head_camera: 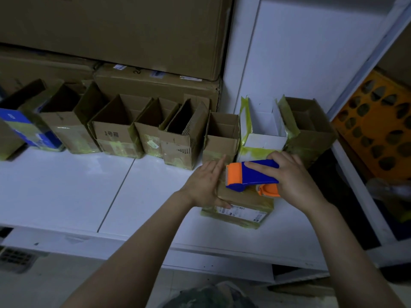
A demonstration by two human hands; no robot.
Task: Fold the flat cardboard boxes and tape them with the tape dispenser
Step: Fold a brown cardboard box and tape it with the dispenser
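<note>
The blue plastic tape dispenser [251,174] is on top of a small brown cardboard box [244,203], in front of a row of open cardboard boxes [115,134].

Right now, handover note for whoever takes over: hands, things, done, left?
Left hand: fingers straight, pressed flat on the box on the white table.
Right hand: grips the tape dispenser, held against that box's top.
Done: a row of folded, taped boxes stands open-topped behind it.
Left: finish taping this box; then probably stand it with the row.
</note>
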